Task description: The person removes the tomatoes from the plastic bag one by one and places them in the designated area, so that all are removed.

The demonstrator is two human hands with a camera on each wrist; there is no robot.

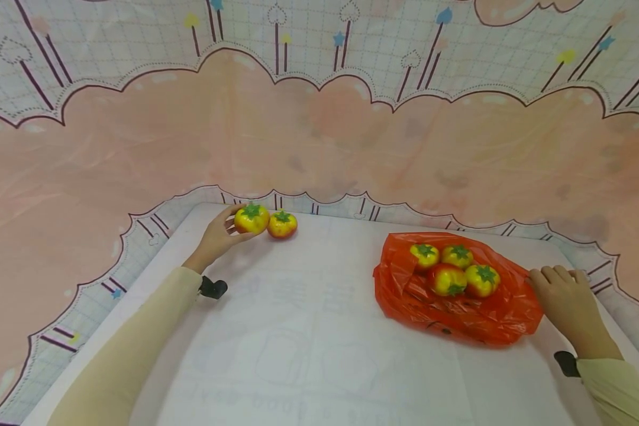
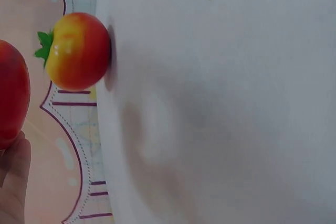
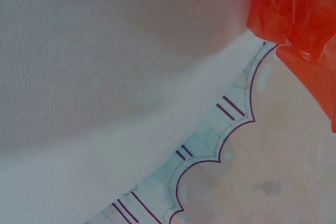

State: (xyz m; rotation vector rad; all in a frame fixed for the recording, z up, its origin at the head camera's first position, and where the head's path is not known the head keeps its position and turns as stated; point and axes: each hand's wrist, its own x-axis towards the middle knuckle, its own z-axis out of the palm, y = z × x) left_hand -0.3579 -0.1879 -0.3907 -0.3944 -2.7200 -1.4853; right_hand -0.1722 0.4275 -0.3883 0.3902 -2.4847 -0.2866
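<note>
My left hand point(image 1: 216, 238) holds a yellow-and-red tomato point(image 1: 251, 220) with a green leafy top, thumb below and fingers behind it. In the left wrist view this tomato point(image 2: 11, 95) is raised, and a shadow falls on the table. A second tomato point(image 1: 282, 225) sits on the table just right of it. On the right, several tomatoes point(image 1: 447, 279) lie in a red plastic bag point(image 1: 404, 313), its mouth spread wide. My right hand point(image 1: 567, 305) grips the bag's right edge with curled fingers. In the right wrist view only part of the bag point(image 3: 299, 9) shows; the hand is out of frame.
The white table point(image 1: 309, 343) has its far edge close behind the loose tomato. A pink-and-white patterned cloth point(image 1: 319, 142) hangs behind and around the table. Dark straps point(image 1: 213, 287) show at both wrists.
</note>
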